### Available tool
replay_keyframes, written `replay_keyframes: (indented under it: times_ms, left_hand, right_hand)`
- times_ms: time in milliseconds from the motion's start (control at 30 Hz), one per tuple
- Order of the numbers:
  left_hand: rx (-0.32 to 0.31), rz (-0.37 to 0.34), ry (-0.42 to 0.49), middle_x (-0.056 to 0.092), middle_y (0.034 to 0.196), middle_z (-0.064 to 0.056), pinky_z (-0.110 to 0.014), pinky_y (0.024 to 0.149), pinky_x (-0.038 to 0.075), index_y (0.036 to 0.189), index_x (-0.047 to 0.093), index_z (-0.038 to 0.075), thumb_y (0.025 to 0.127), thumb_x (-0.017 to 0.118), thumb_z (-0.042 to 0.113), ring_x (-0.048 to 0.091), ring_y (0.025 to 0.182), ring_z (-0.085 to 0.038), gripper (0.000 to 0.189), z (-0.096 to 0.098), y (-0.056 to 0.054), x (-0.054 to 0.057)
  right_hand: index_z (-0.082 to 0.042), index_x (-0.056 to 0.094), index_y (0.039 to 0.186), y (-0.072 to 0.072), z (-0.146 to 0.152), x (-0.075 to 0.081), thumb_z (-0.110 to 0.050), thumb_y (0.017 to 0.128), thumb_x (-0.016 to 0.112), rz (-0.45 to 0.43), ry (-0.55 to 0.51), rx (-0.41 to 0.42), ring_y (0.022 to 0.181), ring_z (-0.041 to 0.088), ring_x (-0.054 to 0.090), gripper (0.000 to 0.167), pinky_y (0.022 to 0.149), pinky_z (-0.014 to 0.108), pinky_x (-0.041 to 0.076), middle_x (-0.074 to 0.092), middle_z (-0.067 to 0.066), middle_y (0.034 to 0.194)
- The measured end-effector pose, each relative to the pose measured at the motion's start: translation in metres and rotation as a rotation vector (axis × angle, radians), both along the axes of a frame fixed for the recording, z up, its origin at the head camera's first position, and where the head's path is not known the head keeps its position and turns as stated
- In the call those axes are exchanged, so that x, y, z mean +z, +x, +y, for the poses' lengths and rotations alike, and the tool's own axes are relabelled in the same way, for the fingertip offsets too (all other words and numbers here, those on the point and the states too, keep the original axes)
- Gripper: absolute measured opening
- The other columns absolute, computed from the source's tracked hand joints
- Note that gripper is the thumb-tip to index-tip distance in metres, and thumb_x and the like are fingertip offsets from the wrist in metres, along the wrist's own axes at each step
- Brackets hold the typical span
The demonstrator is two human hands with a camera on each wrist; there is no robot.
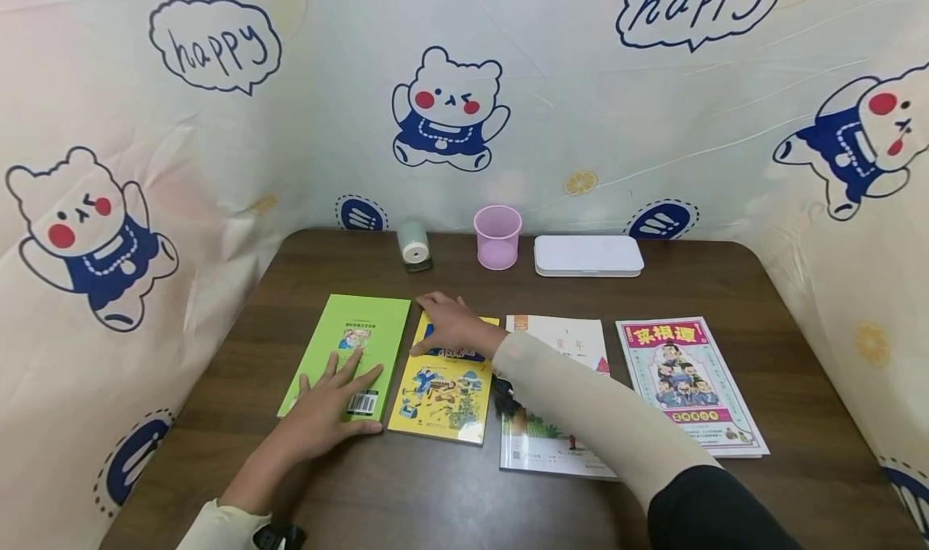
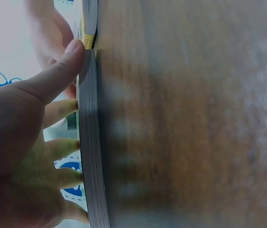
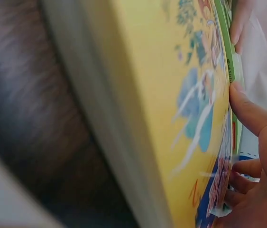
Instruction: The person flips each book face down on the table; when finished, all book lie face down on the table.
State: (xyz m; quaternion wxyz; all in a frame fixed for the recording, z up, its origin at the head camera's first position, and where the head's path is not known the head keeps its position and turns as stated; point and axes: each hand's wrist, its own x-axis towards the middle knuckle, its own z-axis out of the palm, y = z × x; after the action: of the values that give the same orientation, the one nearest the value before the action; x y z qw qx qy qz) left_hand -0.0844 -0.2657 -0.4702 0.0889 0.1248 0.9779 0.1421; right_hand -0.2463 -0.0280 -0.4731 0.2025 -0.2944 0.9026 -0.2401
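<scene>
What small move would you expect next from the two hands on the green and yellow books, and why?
Probably a short slide of the yellow book left against the green book. The right hand rests on the yellow book's top left corner, the left hand lies flat on the green book's lower half, and the two edges nearly meet, slightly askew.

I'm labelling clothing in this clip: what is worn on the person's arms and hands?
Both hands, left hand and right hand, are bare. The right arm wears a cream sleeve, black nearer the shoulder. A cream cuff and black wrist strap show on the left.
</scene>
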Motion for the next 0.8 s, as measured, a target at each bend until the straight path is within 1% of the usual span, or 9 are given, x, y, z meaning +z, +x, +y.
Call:
replay_keyframes:
  times_ms: [267, 500, 633, 800]
  left_hand:
    - [0.011, -0.010, 0.007, 0.018, 0.171, -0.016, -0.091, 0.100, 0.007, 0.158, 0.045, 0.028, 0.081, 0.074, 0.067, 0.009, 0.152, -0.057, 0.091, -0.002, 0.000, -0.001]
    - [0.015, -0.012, 0.004, 0.018, 0.171, -0.016, -0.091, 0.101, 0.007, 0.158, 0.045, 0.028, 0.081, 0.074, 0.068, 0.009, 0.152, -0.057, 0.091, -0.001, 0.000, -0.001]
    - [0.017, -0.010, -0.002, 0.018, 0.171, -0.016, -0.091, 0.101, 0.007, 0.157, 0.046, 0.028, 0.080, 0.075, 0.068, 0.010, 0.152, -0.057, 0.091, -0.001, 0.000, -0.001]
    - [0.019, -0.011, -0.007, 0.019, 0.171, -0.016, -0.091, 0.101, 0.008, 0.157, 0.046, 0.028, 0.080, 0.075, 0.068, 0.010, 0.152, -0.057, 0.091, 0.001, 0.000, 0.000]
  right_hand:
    - [-0.016, 0.026, 0.165, 0.000, 0.016, 0.001, -0.058, 0.085, 0.079, 0.005, 0.023, 0.012, 0.155, 0.025, 0.028, 0.105, 0.127, 0.058, 0.009, 0.027, 0.005, 0.169]
    - [-0.013, 0.028, 0.164, 0.000, 0.030, 0.002, -0.055, 0.086, 0.080, -0.001, 0.019, 0.032, 0.155, 0.028, 0.029, 0.103, 0.125, 0.063, 0.007, 0.029, 0.007, 0.169]
    - [-0.015, 0.030, 0.163, 0.000, 0.037, 0.002, -0.056, 0.085, 0.080, 0.008, 0.036, 0.031, 0.154, 0.027, 0.030, 0.101, 0.125, 0.063, 0.009, 0.031, 0.006, 0.168]
    - [-0.015, 0.032, 0.163, 0.003, 0.047, 0.004, -0.055, 0.086, 0.080, 0.000, 0.048, 0.023, 0.155, 0.027, 0.030, 0.100, 0.124, 0.064, 0.008, 0.032, 0.006, 0.167]
